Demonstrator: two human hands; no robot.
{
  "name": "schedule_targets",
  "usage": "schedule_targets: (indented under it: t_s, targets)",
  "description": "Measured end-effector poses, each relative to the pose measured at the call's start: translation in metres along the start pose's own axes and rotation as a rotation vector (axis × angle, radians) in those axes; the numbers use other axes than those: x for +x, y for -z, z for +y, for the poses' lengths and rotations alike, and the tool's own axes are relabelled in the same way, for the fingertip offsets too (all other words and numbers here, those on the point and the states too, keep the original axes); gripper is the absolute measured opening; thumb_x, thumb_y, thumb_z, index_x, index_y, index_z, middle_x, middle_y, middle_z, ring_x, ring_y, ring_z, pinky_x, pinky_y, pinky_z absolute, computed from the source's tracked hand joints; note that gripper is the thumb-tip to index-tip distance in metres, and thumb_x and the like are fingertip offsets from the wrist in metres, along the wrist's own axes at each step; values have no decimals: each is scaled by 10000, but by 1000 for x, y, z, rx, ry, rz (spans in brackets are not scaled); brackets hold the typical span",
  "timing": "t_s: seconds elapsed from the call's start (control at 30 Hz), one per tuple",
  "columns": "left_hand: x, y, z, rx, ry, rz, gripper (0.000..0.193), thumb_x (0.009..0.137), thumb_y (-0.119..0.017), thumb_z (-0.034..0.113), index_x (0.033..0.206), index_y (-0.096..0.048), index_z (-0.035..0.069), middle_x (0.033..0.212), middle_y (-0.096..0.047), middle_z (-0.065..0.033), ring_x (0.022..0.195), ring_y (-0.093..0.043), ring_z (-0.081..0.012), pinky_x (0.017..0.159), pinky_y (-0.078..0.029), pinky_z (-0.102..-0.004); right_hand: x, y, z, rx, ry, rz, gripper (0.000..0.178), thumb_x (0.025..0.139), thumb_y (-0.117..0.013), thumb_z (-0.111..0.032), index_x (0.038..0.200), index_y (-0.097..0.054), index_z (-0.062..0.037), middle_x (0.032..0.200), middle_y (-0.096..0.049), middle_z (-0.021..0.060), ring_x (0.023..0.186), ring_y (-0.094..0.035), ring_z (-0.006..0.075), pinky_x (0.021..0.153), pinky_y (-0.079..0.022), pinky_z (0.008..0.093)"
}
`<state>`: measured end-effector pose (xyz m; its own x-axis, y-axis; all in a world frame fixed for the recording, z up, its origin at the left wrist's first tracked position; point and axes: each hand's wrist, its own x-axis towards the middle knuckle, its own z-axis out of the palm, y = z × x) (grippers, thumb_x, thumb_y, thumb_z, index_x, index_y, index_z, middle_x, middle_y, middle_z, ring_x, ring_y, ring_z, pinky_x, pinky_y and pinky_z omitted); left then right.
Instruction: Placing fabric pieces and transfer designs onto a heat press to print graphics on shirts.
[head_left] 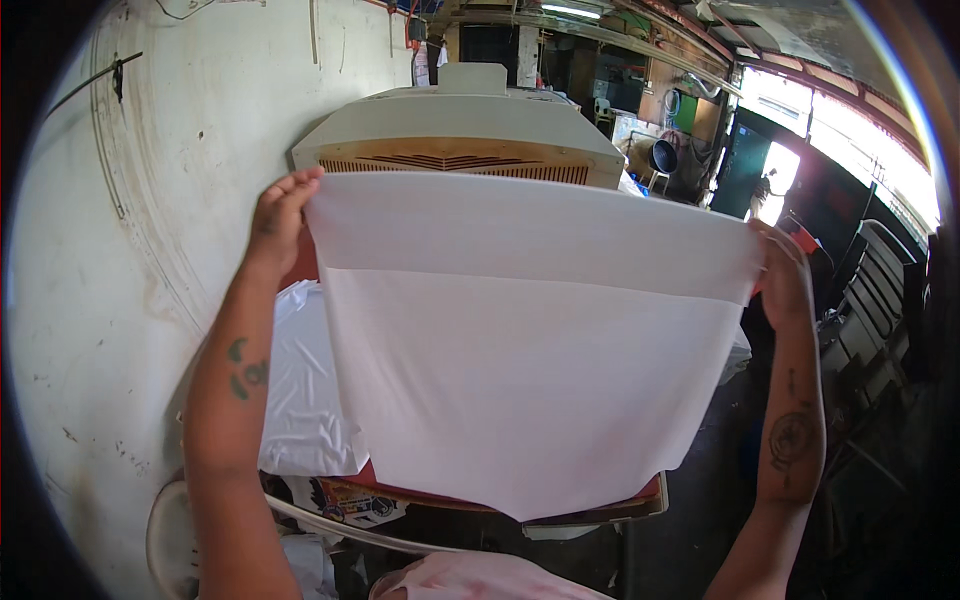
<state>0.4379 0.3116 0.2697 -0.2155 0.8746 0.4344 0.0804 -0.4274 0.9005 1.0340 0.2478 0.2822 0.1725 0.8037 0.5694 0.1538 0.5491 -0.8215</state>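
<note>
A wide white cloth [530,370] is stretched out in front of me, with a folded-over band along its upper edge. At its upper left corner my left hand [283,218] is closed on the cloth, thumb and fingers pinching the edge. My right hand [785,270] grips the upper right corner, its fingers partly hidden behind the fabric. The lower part of the cloth hangs down over a red-topped table [655,492]. To the left of it, a stack of glossy white fabric [308,385] lies on the same table.
A large cream machine [460,120] with a slotted brown front stands beyond the table. A white wall [130,270] runs close on the left. At the right are a metal-framed chair [875,280] and a dark door. Near my body a white plastic chair [172,540] curves round.
</note>
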Motion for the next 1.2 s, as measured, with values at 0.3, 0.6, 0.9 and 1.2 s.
schedule_targets:
  t_s: [0.3, 0.6, 0.9, 1.2]
  targets:
    - [114, -31, -66, 141, -115, -13, 572, 821, -581, 161, 1345, -420, -3, 1296, -498, -164, 1183, -460, -216, 994, -339, -311, 88, -66, 68, 91, -279, 112, 344, 784, -662, -231, 1062, -611, -36, 1005, -562, 53, 921, -526, 183, 751, -434, 339]
    - [-12, -10, 15, -132, -248, 41, 452, 924, -458, 184, 1343, -425, 19, 1255, -498, -66, 1095, -474, -151, 963, -343, -306, 19, -14, 22, 266, -16, 83, 406, 901, -533, -269, 1226, -524, -26, 1173, -551, 64, 1102, -506, 173, 932, -388, 337]
    - [-177, 19, -173, -154, 399, -99, 568, 774, -515, -34, 1333, -433, 29, 1216, -530, -100, 1052, -540, -187, 920, -434, -302, -185, -11, 179, -19, -509, 109, 377, 745, -543, 48, 1119, -580, 12, 954, -582, 43, 776, -545, 111, 694, -443, 229]
    - [-271, 39, -284, 180, 709, -133, 470, 752, -598, -33, 1218, -548, -2, 1178, -551, -144, 995, -532, -187, 874, -416, -265, -304, -7, 276, -132, -863, 74, 413, 751, -530, 99, 1156, -545, 21, 979, -599, 70, 840, -571, 139, 732, -471, 253]
